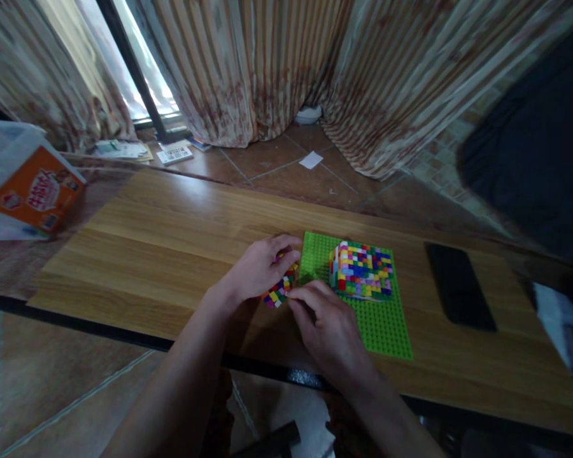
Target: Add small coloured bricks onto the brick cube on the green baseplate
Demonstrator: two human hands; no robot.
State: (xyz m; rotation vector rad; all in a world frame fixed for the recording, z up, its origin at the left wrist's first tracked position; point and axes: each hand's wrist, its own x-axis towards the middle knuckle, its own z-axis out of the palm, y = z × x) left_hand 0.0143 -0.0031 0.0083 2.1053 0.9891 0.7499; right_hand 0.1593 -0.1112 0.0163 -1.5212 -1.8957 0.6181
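A small multicoloured assembly of toy building bricks (pixel 279 291) is over the wooden table, left of a green baseplate (pixel 382 331). My left hand (pixel 266 264) is closed around its upper left side, covering part of it. The thumb and index finger of my right hand (pixel 328 324) are pinched at the assembly's right edge. Whatever lies between those fingertips is hidden. On the baseplate stands a larger block of multicoloured bricks (pixel 363 270), just beyond my right hand.
A black phone (pixel 459 286) lies on the wooden table (pixel 172 235) to the right. A clear plastic box with an orange label (pixel 38 191) stands at the far left. Past the table are papers (pixel 311 159) on the tiled floor and striped curtains (pixel 277 76).
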